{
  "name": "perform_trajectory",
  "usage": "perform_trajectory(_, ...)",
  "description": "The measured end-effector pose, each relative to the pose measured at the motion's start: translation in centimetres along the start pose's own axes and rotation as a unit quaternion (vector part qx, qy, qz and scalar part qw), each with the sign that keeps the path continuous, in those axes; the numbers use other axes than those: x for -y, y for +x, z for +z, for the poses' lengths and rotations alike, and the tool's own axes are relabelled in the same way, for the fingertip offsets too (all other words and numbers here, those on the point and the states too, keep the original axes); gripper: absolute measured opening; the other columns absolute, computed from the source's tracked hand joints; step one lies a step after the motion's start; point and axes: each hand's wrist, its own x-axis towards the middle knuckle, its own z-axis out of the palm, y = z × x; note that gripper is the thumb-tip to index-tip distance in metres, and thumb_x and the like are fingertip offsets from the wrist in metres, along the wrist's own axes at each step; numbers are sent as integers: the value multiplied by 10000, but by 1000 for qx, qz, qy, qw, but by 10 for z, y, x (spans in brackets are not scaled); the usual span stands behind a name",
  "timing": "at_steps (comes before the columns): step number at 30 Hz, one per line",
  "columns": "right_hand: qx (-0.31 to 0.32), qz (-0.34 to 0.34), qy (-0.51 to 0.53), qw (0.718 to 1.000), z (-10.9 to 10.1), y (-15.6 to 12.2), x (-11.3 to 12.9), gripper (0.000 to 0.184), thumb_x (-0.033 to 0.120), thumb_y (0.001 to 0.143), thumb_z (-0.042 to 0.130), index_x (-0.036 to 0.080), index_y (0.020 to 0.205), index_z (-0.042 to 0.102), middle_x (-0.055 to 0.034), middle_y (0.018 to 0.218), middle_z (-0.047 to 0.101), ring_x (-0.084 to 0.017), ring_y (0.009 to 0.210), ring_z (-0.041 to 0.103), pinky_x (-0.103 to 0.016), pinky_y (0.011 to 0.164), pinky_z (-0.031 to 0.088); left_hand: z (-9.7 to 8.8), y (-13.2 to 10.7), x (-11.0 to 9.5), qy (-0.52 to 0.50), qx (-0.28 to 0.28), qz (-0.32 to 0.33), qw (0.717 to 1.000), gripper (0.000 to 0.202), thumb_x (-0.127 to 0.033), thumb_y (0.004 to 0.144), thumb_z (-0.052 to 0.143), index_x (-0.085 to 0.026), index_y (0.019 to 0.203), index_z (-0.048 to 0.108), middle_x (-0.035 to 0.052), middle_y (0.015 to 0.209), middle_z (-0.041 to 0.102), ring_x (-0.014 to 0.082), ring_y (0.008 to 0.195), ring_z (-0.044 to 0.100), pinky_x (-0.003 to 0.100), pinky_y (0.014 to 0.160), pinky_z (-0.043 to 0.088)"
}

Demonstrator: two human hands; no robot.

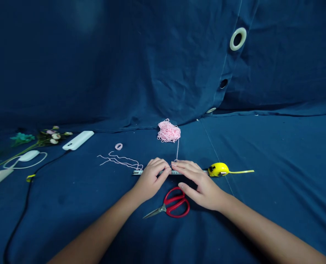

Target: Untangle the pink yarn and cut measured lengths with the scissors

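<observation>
A pale marked measuring strip [137, 172] lies crosswise under both hands, ending at a yellow tape measure [218, 169] on the right. My left hand [151, 178] is closed over the strip, thumb and bent fingers together on pink yarn. Beside it, my right hand [202, 183] rests with its fingers stretched out and thumb apart, fingertips touching the yarn. From there a strand runs up to a tangled pink yarn heap [168, 131]. Loose yarn lengths [124, 161] trail out left of my left hand. Below the hands lie red-handled scissors [176, 202], blades pointing left.
A small pink yarn ring [118, 146] lies at upper left. Farther left are a white device [79, 140] with a black cable [28, 198], another white object with a loop [28, 156] and artificial flowers [54, 137]. A dark blue curtain [110, 66] with grommets hangs behind.
</observation>
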Motion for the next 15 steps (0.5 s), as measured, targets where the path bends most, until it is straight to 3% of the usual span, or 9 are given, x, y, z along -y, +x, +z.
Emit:
perform_trajectory(2,-4,-3,-1,1000,-1,0,0,603,316,1055,571,347,1638,421,-66,1617,526,-287,1506,464,-563,1234,403,-3,-2,4,-21,-14,-7,1000,289,-276,1106,442,-213,877,606,28,913,666,205,919,595,375,898,434)
perform_trajectory(5,5,-22,-20,1000,-1,1,5,621,349,1053,574,329,1649,400,-66,1638,502,-290,1549,406,-560,1260,361,-1,-3,6,-16,-33,-19,999,111,-303,1062,567,-231,1099,643,43,1087,695,227,1042,612,386,951,436)
perform_trajectory(7,21,-42,-49,998,0,1,11,661,364,1044,581,313,1666,366,-68,1649,487,-294,1579,353,-560,1273,336,2,-4,5,-13,-30,-9,999,163,-331,1043,614,-246,1178,646,45,1156,702,236,1081,616,393,962,433)
perform_trajectory(9,31,-64,-83,994,0,2,15,694,363,1037,578,303,1681,330,-75,1653,481,-301,1592,328,-572,1275,321,5,-4,4,-13,-23,12,1000,148,-336,1070,558,-237,1066,668,43,1080,711,233,1030,620,394,932,437)
perform_trajectory(12,16,-81,-117,990,1,4,19,689,331,1034,557,306,1682,324,-76,1638,502,-305,1586,343,-584,1265,328,6,-5,5,0,-21,20,1000,292,-331,1103,453,-219,912,643,45,928,686,232,944,608,394,882,447)
perform_trajectory(15,8,-78,-105,991,3,8,26,662,309,1038,540,293,1672,347,-78,1639,500,-299,1581,350,-567,1255,348,6,-7,12,11,-23,-8,1000,186,-381,1064,542,-227,1087,644,49,996,704,237,954,630,408,903,462)
